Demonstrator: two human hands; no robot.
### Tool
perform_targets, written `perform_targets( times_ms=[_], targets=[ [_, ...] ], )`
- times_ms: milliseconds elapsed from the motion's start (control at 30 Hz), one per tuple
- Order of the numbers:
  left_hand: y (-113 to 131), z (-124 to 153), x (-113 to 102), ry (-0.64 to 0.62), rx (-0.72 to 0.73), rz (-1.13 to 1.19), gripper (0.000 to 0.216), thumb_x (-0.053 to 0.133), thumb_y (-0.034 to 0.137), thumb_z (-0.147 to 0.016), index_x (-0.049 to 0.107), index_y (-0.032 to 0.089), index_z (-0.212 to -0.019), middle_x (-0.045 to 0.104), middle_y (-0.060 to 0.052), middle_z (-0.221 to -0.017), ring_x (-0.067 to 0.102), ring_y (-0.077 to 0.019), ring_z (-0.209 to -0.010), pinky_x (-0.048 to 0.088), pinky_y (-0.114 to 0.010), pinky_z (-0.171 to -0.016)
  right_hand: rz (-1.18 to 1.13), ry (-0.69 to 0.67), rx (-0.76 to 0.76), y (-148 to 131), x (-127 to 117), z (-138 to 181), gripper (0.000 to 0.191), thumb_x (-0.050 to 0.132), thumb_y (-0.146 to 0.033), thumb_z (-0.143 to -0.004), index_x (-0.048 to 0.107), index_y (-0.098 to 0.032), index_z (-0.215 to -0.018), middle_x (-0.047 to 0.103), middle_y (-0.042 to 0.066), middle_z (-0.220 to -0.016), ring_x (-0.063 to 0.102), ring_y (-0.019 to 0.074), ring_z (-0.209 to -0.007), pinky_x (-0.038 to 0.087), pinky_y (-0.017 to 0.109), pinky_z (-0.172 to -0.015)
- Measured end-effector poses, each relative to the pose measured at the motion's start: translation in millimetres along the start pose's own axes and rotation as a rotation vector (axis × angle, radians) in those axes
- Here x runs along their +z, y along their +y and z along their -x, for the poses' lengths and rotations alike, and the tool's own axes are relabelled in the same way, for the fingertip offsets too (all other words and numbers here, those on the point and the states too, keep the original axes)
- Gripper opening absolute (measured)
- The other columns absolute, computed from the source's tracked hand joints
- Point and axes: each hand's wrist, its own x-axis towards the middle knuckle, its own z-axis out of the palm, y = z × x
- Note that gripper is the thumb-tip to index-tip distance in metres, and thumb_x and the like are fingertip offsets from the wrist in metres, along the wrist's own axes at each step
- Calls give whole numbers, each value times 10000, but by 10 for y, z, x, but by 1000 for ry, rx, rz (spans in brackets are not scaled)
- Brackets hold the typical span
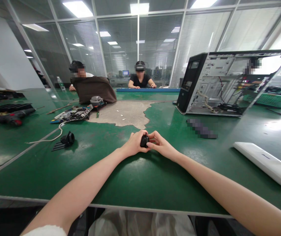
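A small black boxy part (pixel 144 141) is held just above the green table, in front of me. My left hand (pixel 134 143) wraps round its left side, with the fingers closed on it. From the right, the thumb and fingertips of my right hand (pixel 162 146) pinch the same part. Much of it is hidden by my fingers, so its exact kind does not show. To the left lies a black piece with a round end and flat prongs (pixel 66 141), apart from both hands.
An open computer case (pixel 194 85) stands at the back right. A white oblong device (pixel 263 162) lies on the right. At the left are a circuit board (pixel 74 114), a white cable (pixel 60 131) and a power drill (pixel 13 118). Two people sit across the green table (pixel 140 183).
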Motion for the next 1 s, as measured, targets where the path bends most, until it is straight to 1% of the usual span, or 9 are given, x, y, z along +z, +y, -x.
perform_targets(
  times_ms=[200,300,400,533,667,833,1000],
  targets=[
    [-17,-3,14,16,28,-5,562,664,375,-627,357,221,-1072,532,-38,-1060,524,-225,-977,329,-355,-824,-33,72,73,21,42,-27,228,536,-394,-776,458,-207,-880,564,6,-858,575,130,-743,496,301,-682],
    [-20,-10,18,4,12,-1,560,664,384,-625,363,223,-1068,533,-36,-1057,527,-225,-966,333,-357,-821,-37,106,107,82,38,-61,245,556,-382,-764,469,-203,-906,570,11,-869,574,130,-743,498,304,-684],
    [-18,-15,20,-6,-10,-1,561,669,383,-615,371,225,-1064,533,-36,-1057,525,-232,-971,333,-360,-821,-24,110,129,110,17,-72,232,568,-371,-758,495,-191,-885,578,14,-871,575,130,-750,495,305,-701],
    [-12,-8,16,-2,-9,-2,570,671,381,-613,367,225,-1069,535,-36,-1055,527,-233,-966,330,-359,-822,-35,37,105,47,-6,-39,222,593,-355,-741,482,-197,-849,583,-6,-812,579,129,-725,482,299,-697],
    [-5,-1,10,-4,4,-20,539,657,367,-638,359,225,-1064,543,-34,-1040,531,-227,-960,330,-356,-819,-62,-4,63,-13,-4,-6,250,620,-329,-722,463,-217,-881,582,-4,-870,580,133,-782,471,295,-732],
    [-9,-2,10,2,24,-15,569,667,389,-632,349,223,-1073,530,-40,-1063,525,-224,-969,328,-356,-822,-66,74,95,39,24,-38,199,550,-371,-768,464,-211,-849,560,-9,-827,567,122,-721,481,278,-661],
    [-16,-2,12,-3,14,-11,557,665,391,-634,357,222,-1067,529,-41,-1070,522,-233,-987,328,-362,-827,-57,104,140,93,19,-67,222,559,-354,-761,475,-202,-900,553,8,-859,562,127,-735,480,295,-679]
  ],
)
